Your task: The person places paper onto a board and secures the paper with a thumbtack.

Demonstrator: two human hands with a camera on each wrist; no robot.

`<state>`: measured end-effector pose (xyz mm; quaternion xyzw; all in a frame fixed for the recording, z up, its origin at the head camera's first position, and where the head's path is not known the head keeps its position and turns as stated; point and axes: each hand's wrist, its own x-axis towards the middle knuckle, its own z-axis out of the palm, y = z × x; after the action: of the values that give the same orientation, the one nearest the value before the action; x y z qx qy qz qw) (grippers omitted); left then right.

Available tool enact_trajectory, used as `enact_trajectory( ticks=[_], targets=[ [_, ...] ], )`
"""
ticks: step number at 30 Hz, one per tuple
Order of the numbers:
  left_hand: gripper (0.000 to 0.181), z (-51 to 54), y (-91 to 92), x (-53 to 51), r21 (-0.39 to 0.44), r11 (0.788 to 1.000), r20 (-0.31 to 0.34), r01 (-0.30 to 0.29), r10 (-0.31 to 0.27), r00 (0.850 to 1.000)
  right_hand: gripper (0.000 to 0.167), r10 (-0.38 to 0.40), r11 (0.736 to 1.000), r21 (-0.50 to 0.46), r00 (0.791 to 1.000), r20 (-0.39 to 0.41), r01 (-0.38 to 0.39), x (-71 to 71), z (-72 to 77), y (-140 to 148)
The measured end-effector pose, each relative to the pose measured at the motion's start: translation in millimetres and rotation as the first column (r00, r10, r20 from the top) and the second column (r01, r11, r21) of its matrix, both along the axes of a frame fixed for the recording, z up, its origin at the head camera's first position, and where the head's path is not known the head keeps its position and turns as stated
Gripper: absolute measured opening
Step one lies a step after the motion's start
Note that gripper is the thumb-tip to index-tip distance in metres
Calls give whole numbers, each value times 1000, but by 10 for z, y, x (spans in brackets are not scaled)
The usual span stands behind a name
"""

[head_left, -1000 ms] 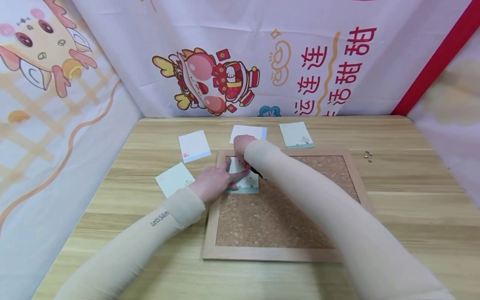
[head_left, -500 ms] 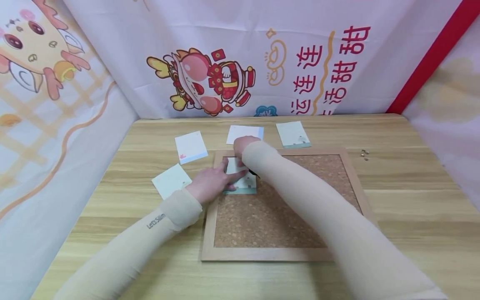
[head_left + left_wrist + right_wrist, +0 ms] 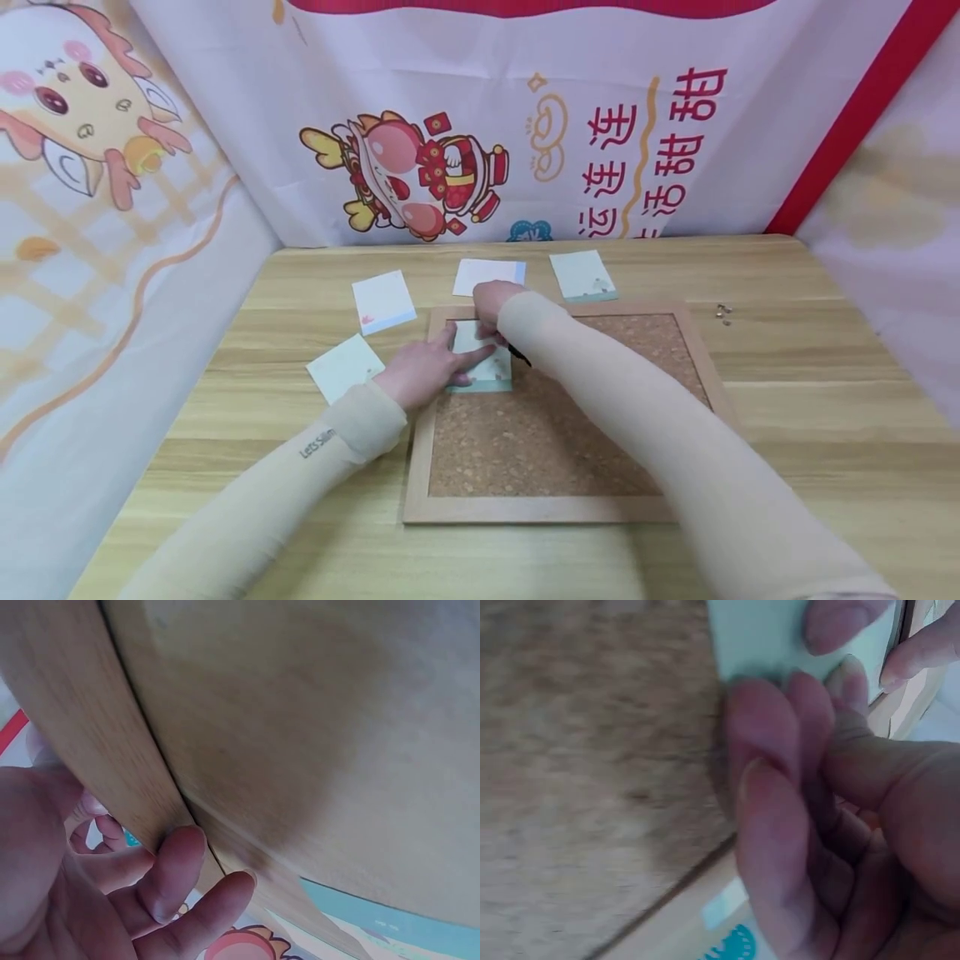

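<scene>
A pale green note sheet lies on the upper left corner of a wood-framed corkboard. My left hand holds it flat, thumb and forefinger spread across it. In the left wrist view, the other fingers of that hand stand by the board's wooden frame. My right hand is at the sheet's top edge, its fingers curled. In the right wrist view, its thumb and forefinger tips come together against the sheet. Whatever lies between or under them is hidden.
Several small metal pins lie on the table right of the board. Around the board's top and left are more note sheets: one green at left, one white, one partly behind my right hand, one green at right.
The head view has shifted slightly. Both hands stay at the same sheet; my right hand's fingers have moved only a little at its top edge.
</scene>
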<state>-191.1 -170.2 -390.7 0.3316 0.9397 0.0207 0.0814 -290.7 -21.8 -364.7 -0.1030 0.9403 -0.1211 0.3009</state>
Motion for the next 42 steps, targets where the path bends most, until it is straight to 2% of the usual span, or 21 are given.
enact_trajectory(
  ticks=[3,6,9,14,20,25,31,35,39,42],
  targets=[
    [55,-14,-14,7,-11,1000,24,-16,17,1000,17,63,995,-83,998,6,-62,12,-14,125],
    [54,-26,-23,7,-19,999,52,-34,34,998,21,136,979,-141,988,-66,-144,2,54,363],
    [53,-38,-5,-18,0,999,69,-35,35,997,21,123,974,-170,982,-146,-147,-32,219,727],
    [53,-52,16,-57,16,999,85,-41,40,996,19,80,985,-130,964,-252,-115,-57,490,1438],
    [53,-40,3,-53,23,999,84,-38,36,996,20,-2,994,-104,962,-272,-27,43,613,2226],
    [53,-36,-10,-45,28,998,101,-56,53,993,25,-42,994,-111,980,-193,21,188,547,2731],
    [53,-23,-26,-31,31,997,122,-72,68,990,32,-95,988,-125,995,-43,89,293,320,3133],
    [54,0,-11,-19,30,997,121,-75,70,990,40,-130,979,-150,991,44,135,279,158,3276],
    [54,20,16,-6,36,997,111,-71,67,992,42,-182,960,-188,974,137,206,244,52,3308],
    [54,34,36,4,42,997,103,-65,61,993,40,-204,951,-202,967,156,233,226,25,3281]
  ],
)
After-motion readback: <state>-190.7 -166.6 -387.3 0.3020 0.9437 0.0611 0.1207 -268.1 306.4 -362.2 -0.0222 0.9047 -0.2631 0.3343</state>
